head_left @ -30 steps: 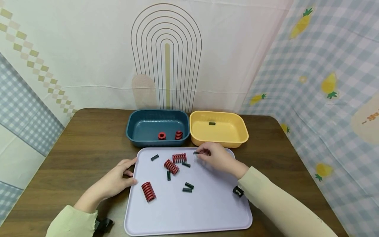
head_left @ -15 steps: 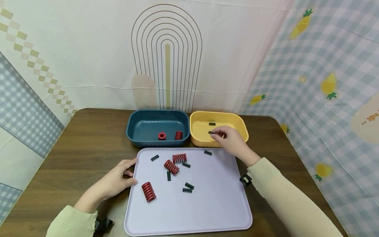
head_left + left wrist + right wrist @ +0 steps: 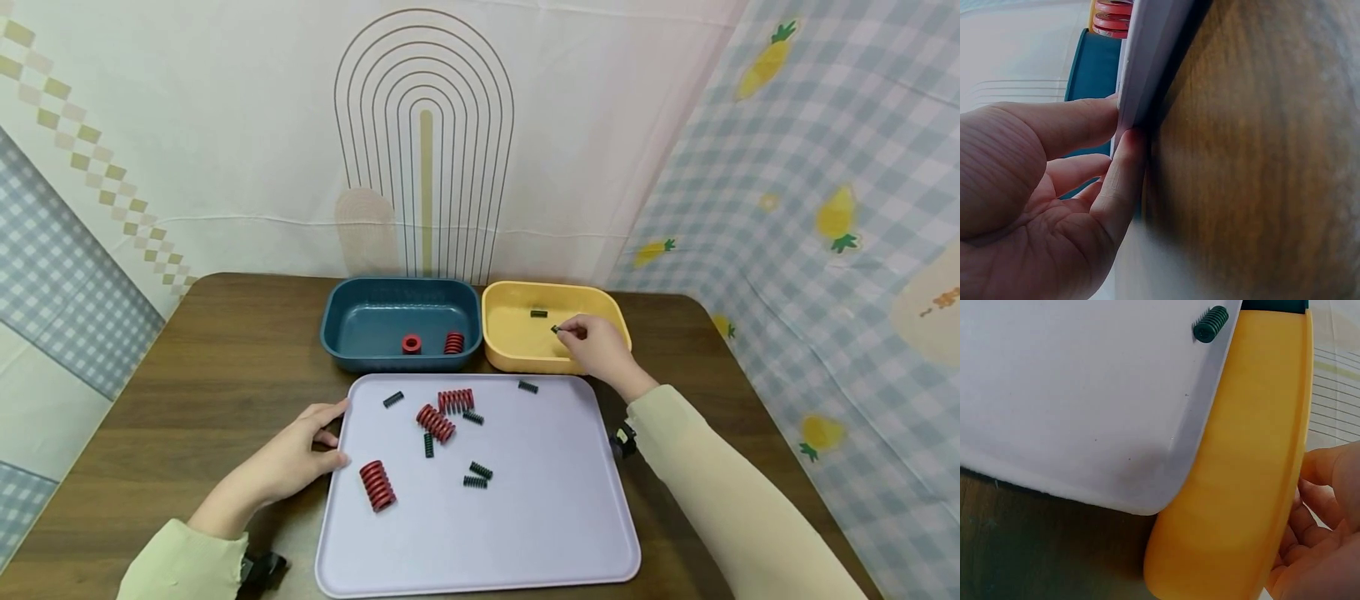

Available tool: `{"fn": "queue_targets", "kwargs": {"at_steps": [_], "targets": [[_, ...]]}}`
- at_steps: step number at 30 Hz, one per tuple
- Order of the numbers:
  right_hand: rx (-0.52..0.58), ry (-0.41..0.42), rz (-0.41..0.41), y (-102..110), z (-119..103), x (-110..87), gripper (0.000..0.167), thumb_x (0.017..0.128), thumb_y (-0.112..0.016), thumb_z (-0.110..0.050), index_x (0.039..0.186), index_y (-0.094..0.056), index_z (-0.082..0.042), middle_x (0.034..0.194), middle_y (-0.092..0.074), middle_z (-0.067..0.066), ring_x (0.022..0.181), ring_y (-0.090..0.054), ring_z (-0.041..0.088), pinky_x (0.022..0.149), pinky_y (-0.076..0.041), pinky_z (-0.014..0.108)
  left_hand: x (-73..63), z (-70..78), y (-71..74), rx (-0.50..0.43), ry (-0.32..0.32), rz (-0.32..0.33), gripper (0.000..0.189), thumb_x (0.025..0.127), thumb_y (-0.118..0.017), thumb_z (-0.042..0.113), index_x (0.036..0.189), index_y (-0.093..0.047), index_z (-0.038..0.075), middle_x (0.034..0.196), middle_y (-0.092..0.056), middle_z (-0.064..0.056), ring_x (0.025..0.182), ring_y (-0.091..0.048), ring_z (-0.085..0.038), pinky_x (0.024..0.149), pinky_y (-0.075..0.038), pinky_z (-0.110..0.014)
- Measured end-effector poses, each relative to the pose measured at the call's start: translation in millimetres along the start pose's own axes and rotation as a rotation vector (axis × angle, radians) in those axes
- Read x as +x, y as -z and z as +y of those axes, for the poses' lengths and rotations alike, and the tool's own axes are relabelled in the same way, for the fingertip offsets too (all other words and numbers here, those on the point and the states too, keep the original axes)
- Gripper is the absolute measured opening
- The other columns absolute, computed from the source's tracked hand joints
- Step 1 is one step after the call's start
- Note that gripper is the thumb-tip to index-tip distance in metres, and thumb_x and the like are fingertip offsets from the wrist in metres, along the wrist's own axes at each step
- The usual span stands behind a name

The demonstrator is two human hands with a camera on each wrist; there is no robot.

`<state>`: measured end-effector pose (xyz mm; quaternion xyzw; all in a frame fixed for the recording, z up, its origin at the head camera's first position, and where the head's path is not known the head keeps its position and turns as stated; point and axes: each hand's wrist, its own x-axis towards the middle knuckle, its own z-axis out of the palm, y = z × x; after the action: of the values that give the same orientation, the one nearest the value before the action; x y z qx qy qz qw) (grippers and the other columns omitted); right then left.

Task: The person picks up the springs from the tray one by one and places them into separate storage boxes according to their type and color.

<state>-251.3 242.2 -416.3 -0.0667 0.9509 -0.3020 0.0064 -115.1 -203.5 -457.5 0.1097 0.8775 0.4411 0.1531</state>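
Observation:
Over the yellow bin, my right hand pinches a small dark green compression spring between thumb and fingers. Another small green spring lies in that bin. In the right wrist view the bin's wall hides the held spring. My left hand rests its fingertips, thumb and fingers spread, against the left rim of the pale lavender tray. The left wrist view shows those fingertips right at the rim. On the tray lie large red springs and several small green springs.
A dark blue bin adjoins the yellow one on its left and holds two red springs. Both stand behind the tray on the brown wooden table. A patterned cloth hangs behind the table.
My right hand has lifted a small green spring from the tray's back edge and carried it over the yellow bin, then slightly right. The left hand stays at the rim.

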Motion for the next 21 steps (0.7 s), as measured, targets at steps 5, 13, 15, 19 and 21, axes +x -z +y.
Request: {"fn": "queue_targets", "kwargs": {"at_steps": [5,13,15,19,21], "targets": [[-0.016,0.001,-0.012,-1.6,0.9,-0.2,0.020,0.096,-0.061,-0.022,0.103,-0.071,-0.007,0.092,-0.065,0.007,0.078,-0.056,0.021,0.066,-0.047,0.034,-0.5,0.9,0.6,0.002,-0.002,-0.001,0.075,0.086,-0.073,0.009,0.149,-0.034,0.002,0.137,-0.041,-0.015,0.103,-0.055,-0.021,0.080,-0.049,-0.026],[-0.020,-0.015,-0.023,-5.3,4.4,-0.9,0.020,0.096,-0.060,-0.024,0.104,-0.070,-0.009,0.094,-0.066,0.006,0.082,-0.057,0.021,0.070,-0.047,0.035,-0.1,0.9,0.7,0.012,-0.004,0.003,0.074,0.086,-0.073,0.009,0.149,-0.034,0.002,0.137,-0.041,-0.015,0.103,-0.056,-0.021,0.080,-0.049,-0.026],[-0.027,-0.018,-0.019,-6.5,5.1,-0.2,0.020,0.096,-0.060,-0.025,0.104,-0.070,-0.010,0.093,-0.065,0.005,0.081,-0.057,0.021,0.070,-0.047,0.035,-0.1,1.0,0.7,0.013,-0.002,0.002,0.074,0.086,-0.073,0.009,0.149,-0.034,0.002,0.137,-0.041,-0.015,0.103,-0.056,-0.021,0.080,-0.049,-0.026],[-0.028,-0.013,-0.018,-8.1,6.1,0.3,0.019,0.096,-0.061,-0.024,0.104,-0.070,-0.009,0.094,-0.065,0.006,0.082,-0.057,0.021,0.071,-0.048,0.036,-0.1,0.9,0.5,0.012,-0.002,0.001,0.074,0.086,-0.072,0.009,0.149,-0.034,0.002,0.137,-0.041,-0.015,0.103,-0.056,-0.021,0.080,-0.049,-0.026],[-0.024,-0.007,-0.023,-8.0,6.1,0.0,0.019,0.096,-0.061,-0.024,0.105,-0.070,-0.009,0.095,-0.065,0.006,0.083,-0.058,0.022,0.071,-0.048,0.037,-0.1,0.8,0.2,0.008,-0.001,0.002,0.074,0.086,-0.072,0.008,0.149,-0.034,0.002,0.137,-0.041,-0.015,0.103,-0.056,-0.022,0.080,-0.049,-0.026]]}}
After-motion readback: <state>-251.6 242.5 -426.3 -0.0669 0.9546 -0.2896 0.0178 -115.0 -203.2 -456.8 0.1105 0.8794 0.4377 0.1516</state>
